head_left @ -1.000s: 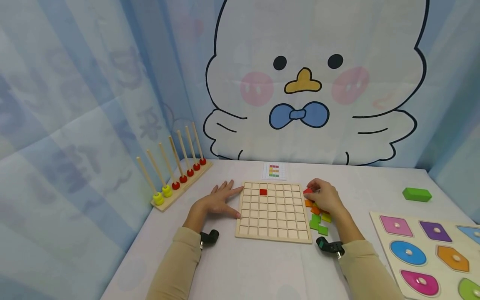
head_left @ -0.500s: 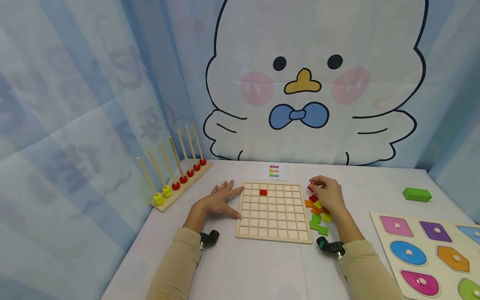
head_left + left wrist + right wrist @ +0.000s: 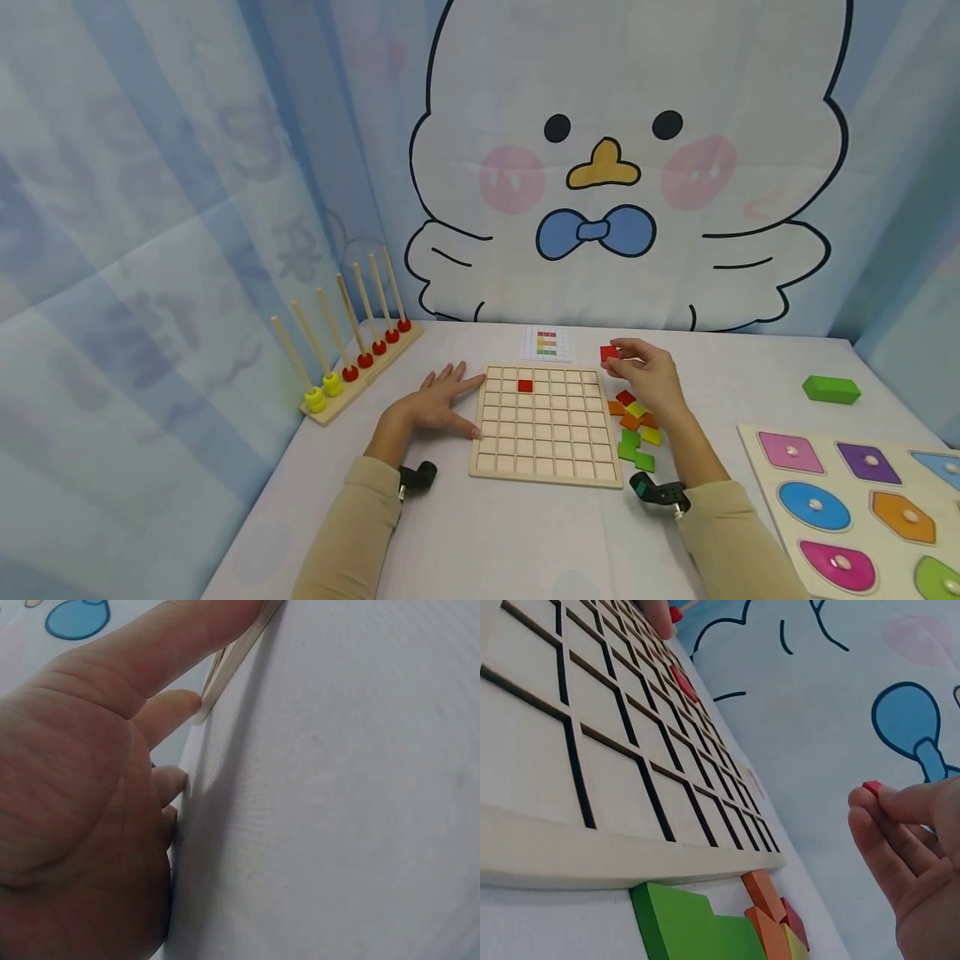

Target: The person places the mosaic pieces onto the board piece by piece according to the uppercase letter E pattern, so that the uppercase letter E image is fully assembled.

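Note:
My right hand [image 3: 651,377] pinches a small red square tile [image 3: 608,353] between thumb and fingertips, raised off the table beyond the board's far right corner. In the right wrist view only an edge of this red tile [image 3: 872,787] shows. The wooden grid board [image 3: 551,425] lies in the middle, with one red tile [image 3: 525,386] set in a cell of its second row. My left hand [image 3: 435,402] rests at the board's left edge, fingers spread, thumb and index finger touching the frame. In the left wrist view its thumb [image 3: 172,641] lies along the wooden edge.
Right of the board lies a loose pile of green tiles [image 3: 628,448], orange, yellow and red ones. A pattern card [image 3: 547,343] lies behind it. At left stands a peg rack [image 3: 367,371] with beads. At right are a shape puzzle [image 3: 772,500] and a green block [image 3: 832,389].
My right hand has lifted the red tile from the pile and carried it up and slightly left. A red tile beneath is uncovered. My left hand stays at the board's edge.

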Action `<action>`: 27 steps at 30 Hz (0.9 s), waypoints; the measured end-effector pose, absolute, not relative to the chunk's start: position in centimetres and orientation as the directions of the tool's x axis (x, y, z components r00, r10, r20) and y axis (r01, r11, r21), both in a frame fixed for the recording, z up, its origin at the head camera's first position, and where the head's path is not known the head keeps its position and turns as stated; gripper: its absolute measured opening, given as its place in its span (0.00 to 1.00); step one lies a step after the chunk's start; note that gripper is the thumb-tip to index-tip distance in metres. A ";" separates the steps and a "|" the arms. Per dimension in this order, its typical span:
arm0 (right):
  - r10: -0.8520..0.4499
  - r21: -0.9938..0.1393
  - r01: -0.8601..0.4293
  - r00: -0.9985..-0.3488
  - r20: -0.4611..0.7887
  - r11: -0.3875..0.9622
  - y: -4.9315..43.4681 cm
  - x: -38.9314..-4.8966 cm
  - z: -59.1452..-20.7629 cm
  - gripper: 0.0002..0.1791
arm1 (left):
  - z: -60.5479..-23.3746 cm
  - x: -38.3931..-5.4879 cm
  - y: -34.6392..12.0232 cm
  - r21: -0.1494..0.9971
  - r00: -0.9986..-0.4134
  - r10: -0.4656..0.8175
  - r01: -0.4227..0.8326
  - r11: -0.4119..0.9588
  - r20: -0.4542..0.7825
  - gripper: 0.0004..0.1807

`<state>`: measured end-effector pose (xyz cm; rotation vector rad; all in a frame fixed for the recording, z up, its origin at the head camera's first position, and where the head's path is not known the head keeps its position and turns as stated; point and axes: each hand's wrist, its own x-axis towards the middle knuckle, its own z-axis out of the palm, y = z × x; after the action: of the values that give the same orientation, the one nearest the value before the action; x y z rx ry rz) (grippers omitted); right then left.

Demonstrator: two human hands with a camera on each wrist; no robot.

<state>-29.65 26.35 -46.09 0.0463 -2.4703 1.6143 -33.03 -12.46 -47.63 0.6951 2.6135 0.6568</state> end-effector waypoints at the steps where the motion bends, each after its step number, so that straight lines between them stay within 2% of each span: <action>1: 0.076 -0.901 -0.135 -0.980 0.182 0.411 26.2 -29.6 -46.0 0.22 | -47.6 -33.0 -12.4 0.517 -0.816 0.536 0.370 0.772 -0.216 0.58; 10: 0.063 -0.844 -0.203 -0.961 0.269 0.496 24.8 -29.3 -45.4 0.23 | -47.6 -33.0 -12.3 0.515 -0.818 0.530 0.363 0.777 -0.222 0.58; 19: 0.013 -0.826 -0.240 -0.958 0.286 0.510 22.7 -29.7 -45.6 0.21 | -47.6 -33.0 -12.5 0.523 -0.817 0.531 0.359 0.773 -0.224 0.59; 27: -0.005 -0.846 -0.224 -0.967 0.254 0.484 20.9 -30.0 -45.9 0.21 | -47.7 -33.1 -12.5 0.513 -0.814 0.536 0.369 0.775 -0.224 0.59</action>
<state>-30.04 20.86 -45.86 0.1970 -2.5126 1.4806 -33.06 -12.49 -47.66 0.6915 2.6091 0.6466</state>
